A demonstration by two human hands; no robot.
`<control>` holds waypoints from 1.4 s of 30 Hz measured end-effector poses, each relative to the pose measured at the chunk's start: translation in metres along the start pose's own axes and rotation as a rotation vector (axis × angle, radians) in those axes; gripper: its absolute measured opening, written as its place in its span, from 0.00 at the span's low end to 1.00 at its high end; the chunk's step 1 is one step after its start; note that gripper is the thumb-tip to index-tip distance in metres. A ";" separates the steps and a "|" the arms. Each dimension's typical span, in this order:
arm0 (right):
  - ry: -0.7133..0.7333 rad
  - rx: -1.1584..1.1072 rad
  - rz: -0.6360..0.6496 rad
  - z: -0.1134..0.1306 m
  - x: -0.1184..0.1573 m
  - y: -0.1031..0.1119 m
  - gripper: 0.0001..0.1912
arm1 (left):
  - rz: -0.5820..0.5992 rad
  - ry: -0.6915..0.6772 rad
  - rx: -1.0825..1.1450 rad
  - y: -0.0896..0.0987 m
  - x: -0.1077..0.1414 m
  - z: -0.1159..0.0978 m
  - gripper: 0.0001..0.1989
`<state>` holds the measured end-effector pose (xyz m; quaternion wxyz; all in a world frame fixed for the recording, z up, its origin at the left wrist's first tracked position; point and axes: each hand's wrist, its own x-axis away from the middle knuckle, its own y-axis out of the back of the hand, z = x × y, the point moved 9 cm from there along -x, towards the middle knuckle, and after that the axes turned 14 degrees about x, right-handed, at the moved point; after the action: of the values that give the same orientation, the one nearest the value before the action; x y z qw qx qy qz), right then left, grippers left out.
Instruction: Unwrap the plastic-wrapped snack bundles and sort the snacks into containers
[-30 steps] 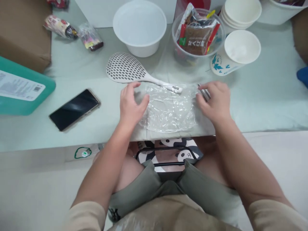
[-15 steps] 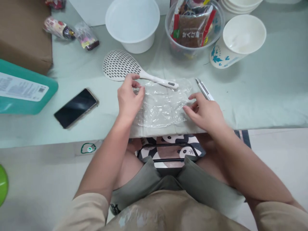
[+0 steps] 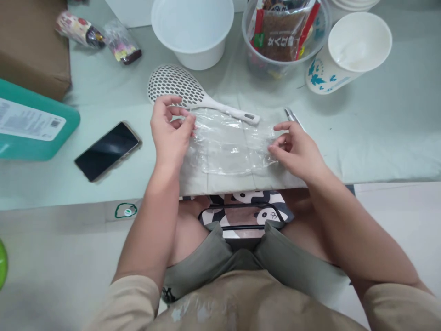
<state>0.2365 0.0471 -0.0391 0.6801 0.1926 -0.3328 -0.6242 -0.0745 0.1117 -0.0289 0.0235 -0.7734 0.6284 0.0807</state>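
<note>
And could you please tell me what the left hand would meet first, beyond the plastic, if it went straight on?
Likely the white skimmer, whose perforated head lies just beyond the left hand; depth is unclear.

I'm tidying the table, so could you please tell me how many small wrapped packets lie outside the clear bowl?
2 show clearly: a red-patterned packet beside the cardboard box, and a yellow-marked packet just right of it. Another may be cut off at the top edge.
</note>
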 end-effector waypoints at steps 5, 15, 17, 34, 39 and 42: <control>-0.138 -0.405 0.013 -0.002 -0.007 -0.008 0.28 | 0.079 0.236 0.229 -0.012 0.010 -0.002 0.26; -0.249 -0.614 0.057 0.018 -0.012 -0.015 0.12 | 0.063 0.473 0.454 -0.012 0.014 0.012 0.28; -0.218 -0.640 -0.014 0.018 -0.011 -0.008 0.14 | 0.070 0.506 0.470 -0.014 0.017 0.014 0.25; -0.041 -0.420 0.036 0.010 -0.006 0.005 0.07 | -0.015 0.196 0.513 -0.003 0.017 0.007 0.22; 0.002 -0.400 -0.044 0.015 -0.013 0.012 0.06 | 0.134 0.352 0.578 -0.016 0.019 0.013 0.27; -0.011 -0.392 -0.034 0.017 -0.016 0.010 0.06 | 0.275 0.499 0.552 -0.036 0.022 0.014 0.26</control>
<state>0.2319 0.0672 -0.0235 0.6920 0.0589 -0.2053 -0.6896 -0.0367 0.1000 -0.0485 0.0661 -0.6424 0.7106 -0.2792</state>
